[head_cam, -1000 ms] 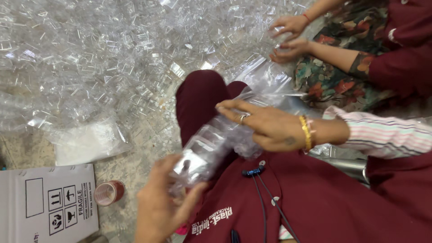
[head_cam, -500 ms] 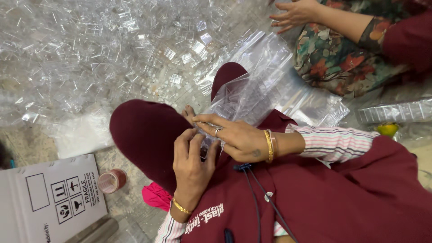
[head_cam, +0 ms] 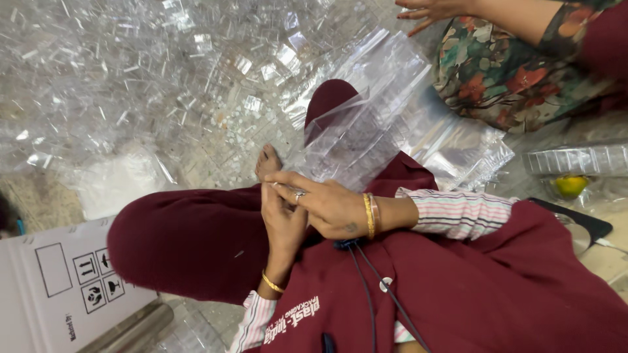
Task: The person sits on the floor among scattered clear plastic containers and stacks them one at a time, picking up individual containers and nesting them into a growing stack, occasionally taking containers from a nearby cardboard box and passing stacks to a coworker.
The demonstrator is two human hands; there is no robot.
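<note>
- Head view: left hand (head_cam: 282, 222) and right hand (head_cam: 324, 204) meet over the lap, both pinching the lower edge of a clear plastic bag (head_cam: 356, 140) of small transparent pieces.
- The bag lies along the raised knee (maroon cloth), tilted up toward the heap of clear plastic pieces (head_cam: 131, 78) on the floor.
- A white carton (head_cam: 59, 287) sits at the floor's lower left; another person's hand (head_cam: 432, 10) reaches in at top right.

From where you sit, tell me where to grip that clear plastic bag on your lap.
Probably grip the clear plastic bag at its near bottom edge, coming from below where the right hand and left hand meet; the bag slopes up and away, its far end loose.
</note>
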